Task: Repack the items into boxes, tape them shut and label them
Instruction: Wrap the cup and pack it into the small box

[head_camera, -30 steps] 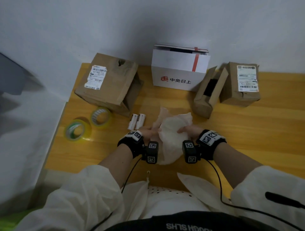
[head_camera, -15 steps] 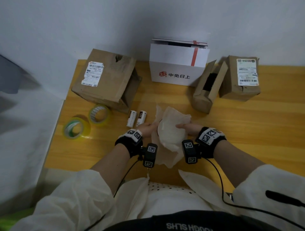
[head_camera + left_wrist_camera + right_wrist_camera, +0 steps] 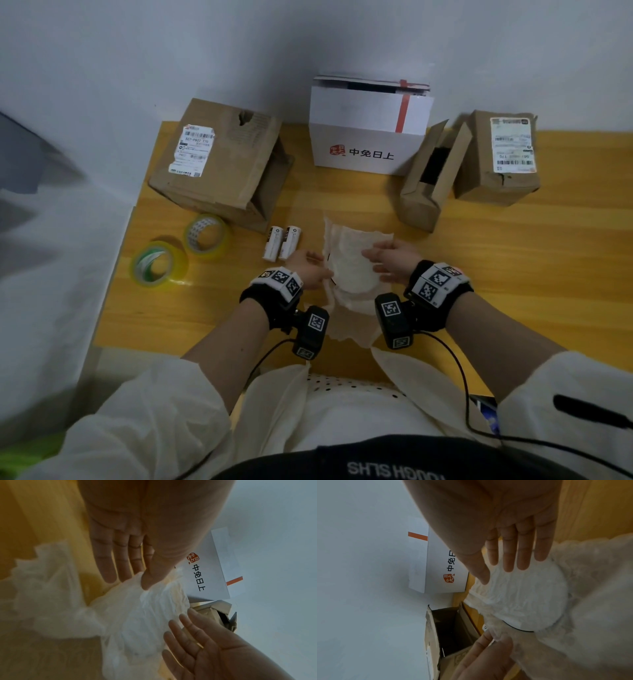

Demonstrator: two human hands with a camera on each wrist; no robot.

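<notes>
White foam wrap [image 3: 352,260] lying lengthwise near-to-far between both hands; left hand [image 3: 310,267] pinching its left edge, right hand [image 3: 388,260] pressing flat-fingered, nearer the open brown box [image 3: 424,185] far-right.

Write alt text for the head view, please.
Both hands, left and right, work white wrapping paper around a round item on a wooden table. Behind stand three brown boxes and a white box; two tape rolls lie left.
</notes>
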